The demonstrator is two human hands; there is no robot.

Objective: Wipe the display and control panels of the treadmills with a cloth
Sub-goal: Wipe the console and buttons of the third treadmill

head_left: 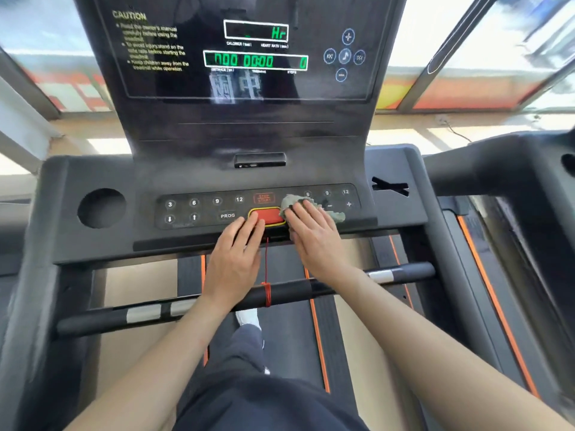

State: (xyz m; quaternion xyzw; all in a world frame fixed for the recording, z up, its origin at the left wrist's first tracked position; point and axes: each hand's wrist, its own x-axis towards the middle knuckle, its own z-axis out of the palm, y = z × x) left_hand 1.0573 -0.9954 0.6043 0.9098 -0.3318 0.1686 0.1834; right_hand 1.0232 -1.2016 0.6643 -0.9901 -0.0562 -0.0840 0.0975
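Observation:
A black treadmill console fills the view. Its upright display shows green digits and a caution text. Below lies the control panel with number keys and a red safety key at its middle. My right hand lies flat, fingers straight, pressing a grey cloth onto the panel just right of the red key. My left hand rests flat on the panel's front edge, fingertips touching the red key.
A round cup holder sits at the console's left. A black handlebar with silver sensors crosses below my wrists, a red cord tied to it. A second treadmill stands to the right. Windows lie behind.

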